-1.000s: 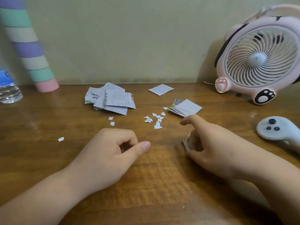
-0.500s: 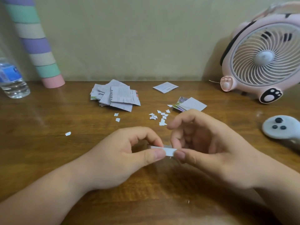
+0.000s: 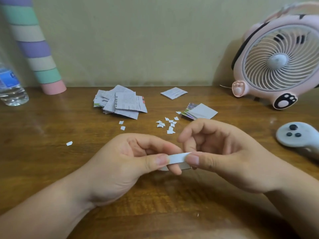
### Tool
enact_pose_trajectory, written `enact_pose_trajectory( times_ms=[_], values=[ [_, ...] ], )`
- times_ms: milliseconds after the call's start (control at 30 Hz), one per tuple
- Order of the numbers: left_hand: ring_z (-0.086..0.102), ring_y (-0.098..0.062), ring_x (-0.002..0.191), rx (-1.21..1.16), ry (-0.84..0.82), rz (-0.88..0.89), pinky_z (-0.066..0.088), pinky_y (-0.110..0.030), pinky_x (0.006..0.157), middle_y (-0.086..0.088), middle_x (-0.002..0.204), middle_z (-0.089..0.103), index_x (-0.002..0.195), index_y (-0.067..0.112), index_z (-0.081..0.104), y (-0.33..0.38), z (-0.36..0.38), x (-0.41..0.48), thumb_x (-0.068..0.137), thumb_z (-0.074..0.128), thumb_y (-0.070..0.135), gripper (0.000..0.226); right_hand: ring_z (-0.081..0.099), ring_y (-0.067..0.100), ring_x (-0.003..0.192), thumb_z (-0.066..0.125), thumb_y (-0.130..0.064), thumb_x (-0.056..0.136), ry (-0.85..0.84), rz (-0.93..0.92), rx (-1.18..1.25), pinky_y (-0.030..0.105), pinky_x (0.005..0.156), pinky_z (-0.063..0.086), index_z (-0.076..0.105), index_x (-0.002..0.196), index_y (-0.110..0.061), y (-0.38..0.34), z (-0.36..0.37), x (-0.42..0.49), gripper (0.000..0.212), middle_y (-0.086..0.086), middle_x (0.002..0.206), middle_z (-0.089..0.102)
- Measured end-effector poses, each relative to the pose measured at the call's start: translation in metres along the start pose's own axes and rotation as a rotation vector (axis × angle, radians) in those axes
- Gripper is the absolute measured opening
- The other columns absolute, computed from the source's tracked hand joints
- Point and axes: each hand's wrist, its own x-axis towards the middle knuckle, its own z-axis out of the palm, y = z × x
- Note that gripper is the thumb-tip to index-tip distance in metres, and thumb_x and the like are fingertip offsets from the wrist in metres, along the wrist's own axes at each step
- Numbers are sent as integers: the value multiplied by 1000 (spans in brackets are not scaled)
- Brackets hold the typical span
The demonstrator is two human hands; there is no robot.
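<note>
A thin, flat white paper strip [image 3: 177, 158] is held over the glossy wooden table [image 3: 51, 169], its long axis running 9 to 3 o'clock. The left hand [image 3: 124, 163] pinches its 9 o'clock end between thumb and curled fingers, and the right hand [image 3: 224, 156] pinches the 3 o'clock end likewise. Toward 12 o'clock lie tiny jagged scraps [image 3: 166, 125], then a heap of printed paper squares [image 3: 120, 104].

A: Setting?
B: Home, desk corner by the look. Wooden tabletop [image 3: 51, 169], pink paw-print desk fan [image 3: 276, 66], handheld controller [image 3: 296, 135], water bottle [image 3: 12, 87].
A: Anything else?
B: Pastel striped tube [image 3: 34, 49] against plain wall [image 3: 138, 40]. Domestic clutter.
</note>
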Motion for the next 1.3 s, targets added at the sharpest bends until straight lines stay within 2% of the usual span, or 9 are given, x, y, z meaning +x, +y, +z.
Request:
enact_pose_trajectory(
  times_ms=[167,333,500,600,733,933,1133,1233,1300],
  values=[
    [69,-30,85,54,43,66,53,-33,84,-20,83,74,94,22,60,-2,0,1,83,73,15,18,64,14,75,74,-6,84,6,7,-84,23,70,51,70,88,-2,-1,2,-3,8,8,84,75],
    [70,-13,95,424,295,111,50,-24,89,1,94,77,89,31,73,10,11,11,86,78,40,11,61,2,68,85,-13,80,216,54,-529,22,68,49,76,78,-14,-12,-9,6,9,-5,76,73],
    [57,-18,66,633,570,79,36,-17,58,-10,71,65,69,15,66,32,8,49,93,53,55,48,65,-5,79,79,-21,86,494,230,-946,6,67,47,74,96,-26,-24,-61,41,13,-14,87,72],
    [49,-4,52,864,512,3,35,-16,50,6,58,54,69,10,58,31,2,95,95,63,45,44,66,10,95,74,-23,91,622,334,-1057,25,82,54,72,111,-25,-9,-100,64,21,-8,103,71],
    [61,-12,98,1138,261,-140,51,-31,82,11,113,62,112,29,63,11,3,160,86,73,46,33,64,30,91,60,-4,86,753,429,-1176,43,81,59,72,100,-10,21,-130,85,19,11,101,70],
    [49,-14,130,1413,-181,-162,48,-40,103,14,142,51,139,38,52,-10,16,202,85,67,53,58,62,25,86,57,-7,86,762,492,-1162,32,69,49,66,90,-20,47,-143,87,17,2,93,67],
    [63,-20,103,1634,-320,-180,56,-38,85,4,116,63,130,24,61,-1,19,226,93,50,16,39,62,24,101,57,-11,92,835,388,-1069,32,81,50,72,108,-19,47,-150,76,23,2,107,70],
    [63,-20,79,1670,-177,-130,55,-37,66,2,89,64,98,24,69,-8,16,235,98,46,15,25,64,23,104,58,-13,94,887,365,-1017,33,87,51,72,110,-20,46,-150,74,23,2,110,71],
    [64,-24,84,1669,-17,-39,55,-37,68,0,92,68,100,27,71,-11,10,239,97,44,14,30,64,23,102,58,-14,95,925,337,-975,33,87,51,72,111,-19,43,-149,72,22,2,109,70]
  ],
)
